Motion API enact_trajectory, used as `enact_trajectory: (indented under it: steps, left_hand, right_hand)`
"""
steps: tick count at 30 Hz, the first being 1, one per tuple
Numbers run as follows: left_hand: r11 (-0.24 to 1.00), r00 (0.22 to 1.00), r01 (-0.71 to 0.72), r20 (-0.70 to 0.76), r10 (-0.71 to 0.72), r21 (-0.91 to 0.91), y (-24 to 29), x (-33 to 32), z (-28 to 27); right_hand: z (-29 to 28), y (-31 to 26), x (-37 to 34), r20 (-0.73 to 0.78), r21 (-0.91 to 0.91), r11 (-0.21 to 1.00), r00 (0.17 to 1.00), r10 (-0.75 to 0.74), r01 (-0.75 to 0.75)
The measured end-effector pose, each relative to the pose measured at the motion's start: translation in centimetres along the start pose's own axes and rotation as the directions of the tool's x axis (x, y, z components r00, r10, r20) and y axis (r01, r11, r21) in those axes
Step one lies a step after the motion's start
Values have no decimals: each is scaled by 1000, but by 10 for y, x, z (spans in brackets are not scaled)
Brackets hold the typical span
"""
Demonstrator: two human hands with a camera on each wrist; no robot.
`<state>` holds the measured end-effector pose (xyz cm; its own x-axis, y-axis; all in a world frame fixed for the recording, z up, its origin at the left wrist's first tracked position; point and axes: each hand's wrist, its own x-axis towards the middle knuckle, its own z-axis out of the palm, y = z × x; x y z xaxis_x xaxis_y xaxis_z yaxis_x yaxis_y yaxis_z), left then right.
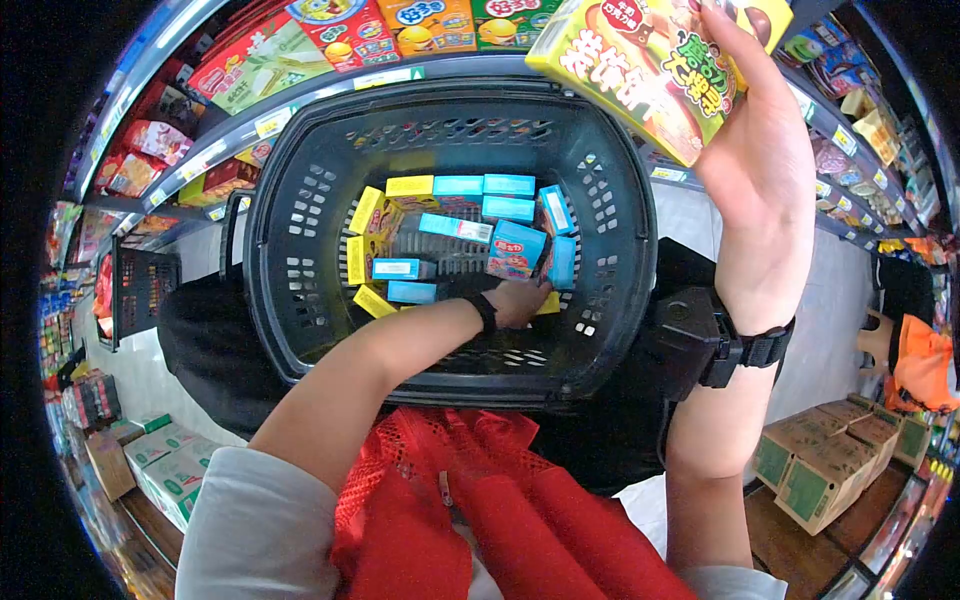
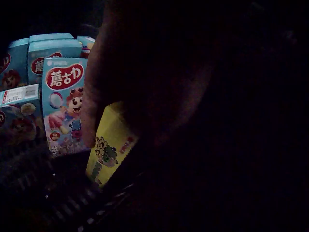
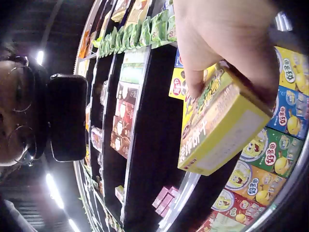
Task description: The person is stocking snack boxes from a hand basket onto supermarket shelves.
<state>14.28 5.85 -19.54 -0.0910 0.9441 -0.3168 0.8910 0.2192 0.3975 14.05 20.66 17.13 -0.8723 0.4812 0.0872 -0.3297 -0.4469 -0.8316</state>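
My right hand (image 1: 765, 165) holds up a large yellow biscuit box (image 1: 650, 70), thumb on its front, in front of the shelf. The right wrist view shows the same yellow biscuit box (image 3: 224, 123) gripped from above. Down inside the black shopping basket (image 1: 330, 350), my left hand (image 1: 520, 303) holds a small yellow box (image 2: 110, 150) by its upper end, most of which the hand hides. A blue snack box (image 2: 63, 106) stands right beside my left fingers. Several blue and yellow boxes line the basket's sides, with one blue box (image 1: 455, 228) lying across the middle.
Shelves of snack boxes (image 1: 430, 25) curve around the front. A second basket (image 1: 140, 290) stands at left. Cartons sit on both sides, white ones (image 1: 170, 465) at left and brown ones (image 1: 830, 460) at right. An orange item (image 1: 922, 365) is at far right.
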Motion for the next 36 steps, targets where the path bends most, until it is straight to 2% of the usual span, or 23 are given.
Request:
enact_trajectory:
  steps: [1,3,5,7,8,9,11,12,13,14,15,16,17,18,19,20,21,23,24,25,28,31,36]
  left_hand:
    - [1000,1000,-6,6,6,3,-2,0,-14]
    - [982,984,61,177,-29,-180,-22,-4,-54]
    - [967,992,44,124,-13,-253,-40,-16,-94]
    - [933,984,69,-132,-122,-353,-62,-38,-122]
    - [775,955,174,-88,-283,-607,-62,-53,-144]
    - [539,907,247,-3,-421,-805,-61,-68,-168]
    - [413,819,262,-25,-573,-872,-57,-98,-206]
    - [297,820,178,-25,-572,-938,-58,-112,-216]
    - [230,823,69,-75,-563,-971,-60,-125,-223]
    - [144,827,-11,-90,-556,-990,-62,-137,-229]
    - [48,830,-85,-97,-549,-995,-61,-151,-234]
    - [10,823,-238,-207,-530,-971,-53,-157,-245]
    - [29,815,-253,-229,-533,-967,-47,-163,-251]
    - [4,770,-345,-285,-571,-939,-38,-174,-251]
    - [16,710,-451,-370,-599,-892,-35,-179,-255]
    - [-16,704,-527,-426,-568,-849,-37,-182,-254]
    - [-94,697,-564,-413,-587,-820,-29,-190,-252]
    - [-123,652,-641,-454,-607,-757,-25,-190,-258]
    - [-227,669,-658,-419,-614,-718,-23,-197,-258]
    - [-208,657,-673,-444,-609,-710,-28,-198,-260]
    - [-288,620,-749,-476,-624,-596,-36,-204,-264]
    - [-238,587,-768,-506,-632,-594,-35,-206,-269]
    - [-218,575,-775,-518,-633,-593,-35,-211,-275]
  right_hand:
    - [-3,-1,2,-8,2,1000,1000,-4,4]
    - [-6,-5,6,-27,125,987,994,107,-103]
    - [-3,-7,2,-32,143,984,993,110,-105]
    - [-1,-4,4,73,98,995,997,10,-17]
    - [6,-5,4,-13,176,979,994,109,-105]
    - [7,1,3,57,129,989,996,70,-77]
    - [-15,15,15,45,18,986,985,164,-165]
    - [-9,22,12,146,-30,981,970,193,-190]
    - [-1,28,7,128,-22,978,970,208,-207]
    - [1,34,5,125,-60,957,949,289,-284]
    - [5,41,2,113,-97,925,920,376,-367]
    - [9,44,-1,83,-175,914,920,384,-366]
    - [5,51,2,130,-217,891,892,432,-400]
    - [11,57,-4,79,-235,881,895,439,-411]
    - [15,61,-5,49,-256,885,909,413,-388]
    - [15,65,-3,64,-227,908,925,375,-353]
    - [15,71,-6,46,-222,900,918,394,-375]
    - [21,68,-4,47,-273,907,938,345,-320]
    - [23,72,-9,43,-270,902,931,362,-338]
    - [21,76,-5,58,-266,913,940,335,-309]
    - [23,84,-2,54,-263,917,944,324,-299]
    - [19,91,0,44,-280,910,943,329,-305]
    - [21,97,1,-23,-303,878,924,381,-369]
